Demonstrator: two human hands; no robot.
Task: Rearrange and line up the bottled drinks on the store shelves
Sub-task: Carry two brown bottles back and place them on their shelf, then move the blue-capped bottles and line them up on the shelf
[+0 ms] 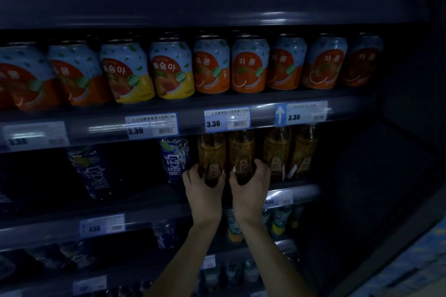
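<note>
The shelves (96,131) filled the whole frame. They were dark, flat and hard, with shiny front edges. A long row of cans (249,65) stood on the shelf across the middle of the frame. The cans were round and smooth. They were blue on top and orange or yellow below, with fruit pictures.

One shelf down, just below the middle of the frame, four brown bottles (277,149) stood side by side. They were tall, round and see-through, with dark golden drink inside. Each had a gold label with a small red patch low down. All four stood straight up.

The left hand (204,188) gripped the first bottle (212,152) low down, with fingers curled round its base. The right hand (251,185) gripped the second bottle (242,149) the same way. These two bottles were very close together.

A blue bottle (175,159) with big white letters stood just left of the left hand. A leaning bottle (93,171), also blue, sat further left in the dark.

Small white tags (226,119) sat on the shelf edges. Some read 3.30.
</note>
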